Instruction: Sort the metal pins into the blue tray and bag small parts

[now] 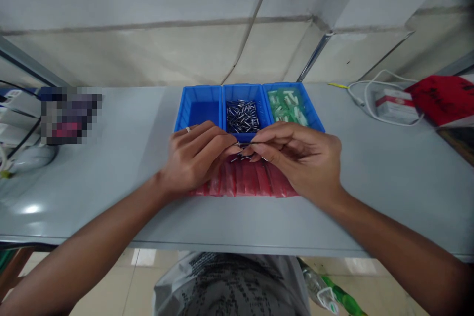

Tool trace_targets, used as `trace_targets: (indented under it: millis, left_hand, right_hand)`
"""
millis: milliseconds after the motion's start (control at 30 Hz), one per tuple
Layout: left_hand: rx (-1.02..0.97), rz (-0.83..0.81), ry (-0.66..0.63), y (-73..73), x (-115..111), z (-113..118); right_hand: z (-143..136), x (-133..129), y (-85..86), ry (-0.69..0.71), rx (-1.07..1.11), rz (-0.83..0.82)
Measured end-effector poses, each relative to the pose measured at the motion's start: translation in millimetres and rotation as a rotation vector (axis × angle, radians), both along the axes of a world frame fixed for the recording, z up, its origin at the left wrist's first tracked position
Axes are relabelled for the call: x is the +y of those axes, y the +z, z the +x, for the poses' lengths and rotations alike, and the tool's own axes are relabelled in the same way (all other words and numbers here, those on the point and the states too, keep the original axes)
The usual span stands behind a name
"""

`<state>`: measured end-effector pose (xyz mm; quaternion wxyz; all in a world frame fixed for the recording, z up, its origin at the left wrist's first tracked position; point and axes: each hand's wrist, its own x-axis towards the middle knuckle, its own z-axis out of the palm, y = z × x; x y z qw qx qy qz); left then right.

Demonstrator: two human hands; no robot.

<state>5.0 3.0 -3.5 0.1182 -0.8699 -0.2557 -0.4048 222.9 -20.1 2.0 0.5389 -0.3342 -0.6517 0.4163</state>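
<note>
My left hand [202, 153] is closed, with thumb and fingertips pinched on one end of a thin, shiny metal pin [244, 144]. My right hand [301, 155] pinches toward the pin's other end, and a few more small pins show at its fingertips. Both hands meet in front of a blue bin [242, 137] that holds a heap of loose metal pins [242, 116]. Under the hands lies a row of red plastic packets [246, 177], partly hidden by them. Exactly how many pins each hand holds is too small to tell.
Another blue bin [178, 113] stands left of the pins, and a third blue bin [314, 113] at right holds green-and-white packets [287, 103]. A white cable [366, 103], small box [397, 106] and red cloth [442, 98] lie at far right. The table's front edge [237, 249] is near my body.
</note>
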Motion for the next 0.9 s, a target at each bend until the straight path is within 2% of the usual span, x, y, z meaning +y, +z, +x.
trace_targets:
  millis: [100, 300, 500, 733, 900]
  left_hand:
    - [-0.025, -0.034, -0.015, -1.0, 0.5, 0.0]
    - [-0.003, 0.006, -0.007, 1.0, 0.0, 0.2]
    - [-0.048, -0.046, -0.012, -2.9, 0.5, -0.1]
    - [-0.036, -0.014, -0.012, 0.0, 0.2, 0.4]
    - [-0.1, -0.006, -0.016, -1.8, -0.1, -0.3]
  right_hand:
    - [0.3, 0.0, 2.3, -0.014, 0.031, -0.022]
    - [0.2, 0.0, 3.9, 0.02, 0.083, -0.042]
    - [-0.5, -0.3, 2.1, 0.038, 0.132, -0.018]
    - [-0.8, 0.1, 2.5, 0.047, 0.14, -0.026]
    - [-0.4, 1.5, 1.3, 0.032, 0.148, -0.026]
